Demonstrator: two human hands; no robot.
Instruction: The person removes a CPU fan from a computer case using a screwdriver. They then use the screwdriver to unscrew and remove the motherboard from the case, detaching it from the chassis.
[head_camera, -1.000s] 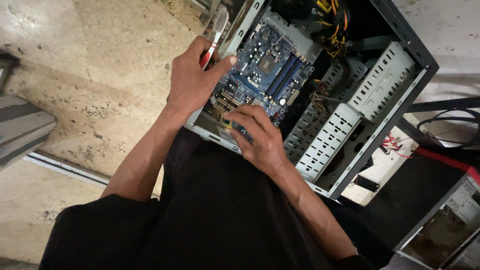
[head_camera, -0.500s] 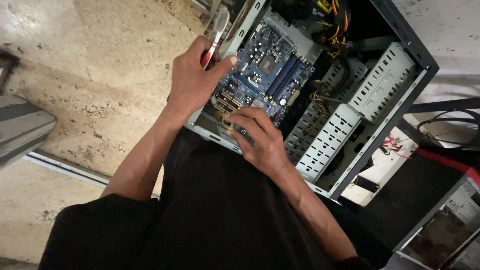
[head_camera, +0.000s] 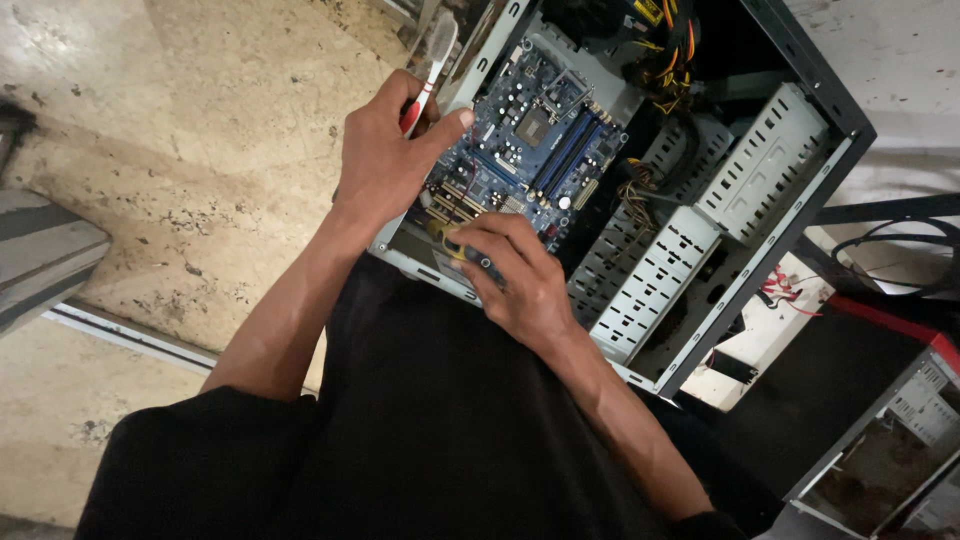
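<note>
The work in hand looks like a screw being driven or loosened at the near edge of the blue motherboard, which lies inside an open computer case resting on its side on a stained stone floor. The right hand is curled over a small screwdriver with a yellow and dark handle, fingers wrapped closed about it and its tip pointing down at the board's lower corner beside the expansion slots; the tip itself is hidden under the fingers, so whether it sits in a screw head cannot be told. The left hand rests on the case's near rim, its grip closed on a red and white toothbrush whose bristled head points away from the person, while the thumb stretches out to press on the board's edge. As a judgement, the next move calls for keeping the driver upright and centred while the left hand steadies the board, since a slip could scrape the nearby components. Both forearms reach forward from a dark shirt, the left nearly straight, the right bent inward at the wrist. A perforated white drive cage lies to the right of the board, with bundled cables above it.
</note>
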